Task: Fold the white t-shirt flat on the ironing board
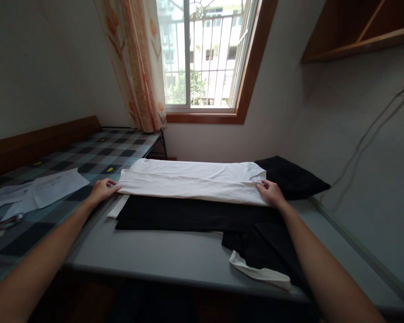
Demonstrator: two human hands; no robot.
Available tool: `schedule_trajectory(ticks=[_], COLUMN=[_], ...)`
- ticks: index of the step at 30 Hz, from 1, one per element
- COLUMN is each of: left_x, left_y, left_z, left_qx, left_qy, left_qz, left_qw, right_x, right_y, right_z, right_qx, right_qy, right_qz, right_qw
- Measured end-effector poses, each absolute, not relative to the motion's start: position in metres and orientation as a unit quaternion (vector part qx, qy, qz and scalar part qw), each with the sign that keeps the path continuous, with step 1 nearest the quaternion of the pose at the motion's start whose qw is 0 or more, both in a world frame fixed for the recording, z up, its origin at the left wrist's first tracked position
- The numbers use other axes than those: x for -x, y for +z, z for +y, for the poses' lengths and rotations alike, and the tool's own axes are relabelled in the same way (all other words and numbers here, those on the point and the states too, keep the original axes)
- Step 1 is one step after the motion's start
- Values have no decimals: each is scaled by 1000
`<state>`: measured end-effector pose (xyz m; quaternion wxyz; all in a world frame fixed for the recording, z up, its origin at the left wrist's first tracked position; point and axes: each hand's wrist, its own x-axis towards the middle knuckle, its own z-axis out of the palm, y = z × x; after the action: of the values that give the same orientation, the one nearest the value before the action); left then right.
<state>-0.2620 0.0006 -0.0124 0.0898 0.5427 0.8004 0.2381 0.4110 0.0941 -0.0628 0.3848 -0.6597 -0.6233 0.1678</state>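
Observation:
A white T-shirt (188, 181) lies across a black shirt (175, 214) on the grey table, its near part folded over lengthwise. At the left end of the fold, my left hand (104, 189) pinches the white cloth between thumb and fingers. My right hand (272, 193) grips the other end of the same fold, near the collar. Below it, a black sleeve spreads toward the table's front edge, with a strip of white cloth (259, 271) showing under it. More black cloth (289, 177) sticks out beyond the collar at the right.
The grey table (148, 251) meets the wall on the right. On the left stands a bed with a checked cover (121, 146), and paper sheets (54, 186) lie on it. Behind are a curtain (138, 67) and a barred window (208, 58). A wooden shelf (357, 47) hangs upper right.

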Motion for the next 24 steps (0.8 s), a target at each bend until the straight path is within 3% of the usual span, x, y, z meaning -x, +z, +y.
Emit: schedule_trajectory(ticks=[2, 5, 8, 10, 18, 24], left_x=[257, 250, 247, 250, 273, 275], left_y=[-11, -2, 13, 22, 8, 3], left_z=[1, 1, -1, -4, -13, -2], left_qx=[-544, -516, -445, -408, -245, -173], left_qy=[230, 357, 534, 584, 564, 552], left_qz=[804, 775, 701, 658, 643, 653], left_qw=[65, 73, 157, 244, 458, 489], right_x=[-411, -411, -410, -409, -412, -414], right_y=[-62, -60, -58, -57, -62, -64], right_z=[92, 87, 84, 83, 86, 86], right_qx=[659, 637, 607, 599, 601, 603], right_qy=[167, 182, 207, 216, 220, 209], right_qz=[-624, -624, -617, -610, -619, -630], right_qw=[385, 414, 455, 472, 456, 442])
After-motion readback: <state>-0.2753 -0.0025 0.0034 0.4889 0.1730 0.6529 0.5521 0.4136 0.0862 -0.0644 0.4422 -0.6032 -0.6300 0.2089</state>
